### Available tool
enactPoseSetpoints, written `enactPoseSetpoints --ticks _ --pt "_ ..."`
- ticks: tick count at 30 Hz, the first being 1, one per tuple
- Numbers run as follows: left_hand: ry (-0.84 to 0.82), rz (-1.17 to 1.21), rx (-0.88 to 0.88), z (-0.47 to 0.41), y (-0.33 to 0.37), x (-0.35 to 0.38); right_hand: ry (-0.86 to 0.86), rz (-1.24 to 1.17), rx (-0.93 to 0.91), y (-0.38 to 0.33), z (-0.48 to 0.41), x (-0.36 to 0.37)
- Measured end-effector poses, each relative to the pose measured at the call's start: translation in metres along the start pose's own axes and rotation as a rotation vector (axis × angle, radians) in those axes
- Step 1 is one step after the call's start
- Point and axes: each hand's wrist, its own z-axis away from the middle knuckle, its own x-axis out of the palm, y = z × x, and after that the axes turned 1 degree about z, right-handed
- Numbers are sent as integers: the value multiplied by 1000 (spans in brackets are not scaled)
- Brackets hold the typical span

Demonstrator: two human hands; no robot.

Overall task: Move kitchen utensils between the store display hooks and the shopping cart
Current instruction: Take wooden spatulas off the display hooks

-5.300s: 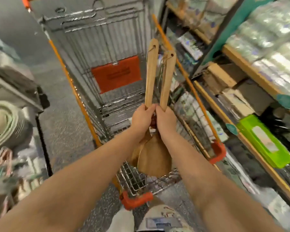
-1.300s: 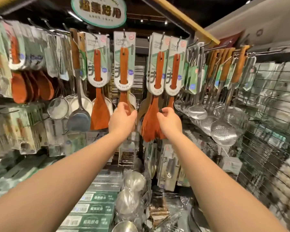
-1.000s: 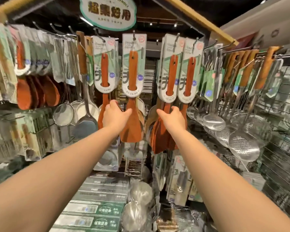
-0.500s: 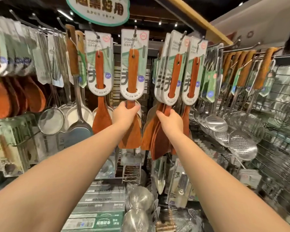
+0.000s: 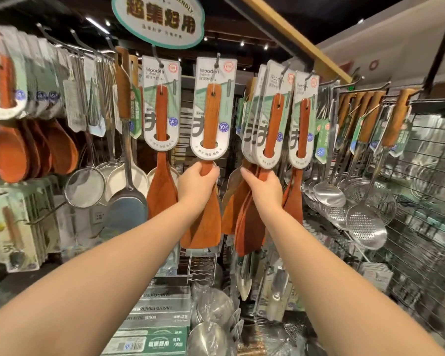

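- Far ahead, display hooks (image 5: 217,58) run left to right across the wall.
- A carded wooden turner (image 5: 212,111) hangs at centre; a second turner (image 5: 275,122) hangs just right, fronting a bunch.
- The left hand (image 5: 197,186) has fingers curled round the centre turner's neck.
- The right hand (image 5: 263,187) grips the second turner's neck likewise.

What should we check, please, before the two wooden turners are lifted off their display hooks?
1. Left hand grips its turner below the card: ok.
2. Right hand grips only one turner of the stack: cannot tell.
3. Both cards hang on their hooks: ok.
4. Neighbouring turner clear of the right hand: cannot tell.
5. Shopping cart in view: not ok.
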Motion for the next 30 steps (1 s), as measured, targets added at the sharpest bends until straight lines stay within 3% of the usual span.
enactPoseSetpoints --ticks 11,19,24,30 --pt "23 -13 42 17 7 -19 1 -350 17 -15 13 13" --pt "71 -30 71 38 29 -17 29 -275 60 -22 22 -8" --pt "72 -91 220 54 53 -17 62 -175 26 -28 29 -20" --pt "58 68 83 59 50 -28 58 -157 27 -34 37 -22"
